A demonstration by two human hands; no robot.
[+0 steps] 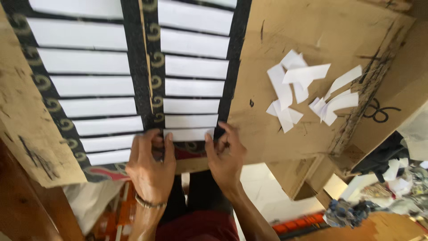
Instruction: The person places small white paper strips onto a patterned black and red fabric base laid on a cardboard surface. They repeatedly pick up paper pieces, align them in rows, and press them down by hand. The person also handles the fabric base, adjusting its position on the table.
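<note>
Two black fabric strips with gold scroll patterns lie side by side on a cardboard sheet (312, 27), each covered with rows of white paper strips. My left hand (149, 167) and my right hand (225, 156) press down the ends of the lowest white strip (189, 134) on the right fabric band (236, 67), at the near edge. The left fabric band (131, 53) carries several white strips too. My left wrist wears a bracelet.
A loose pile of white paper strips (307, 89) rests on the cardboard to the right. Below the table edge lie a cardboard box (298, 178), crumpled scraps and dark cloth (383, 154) at right, and orange items on the floor.
</note>
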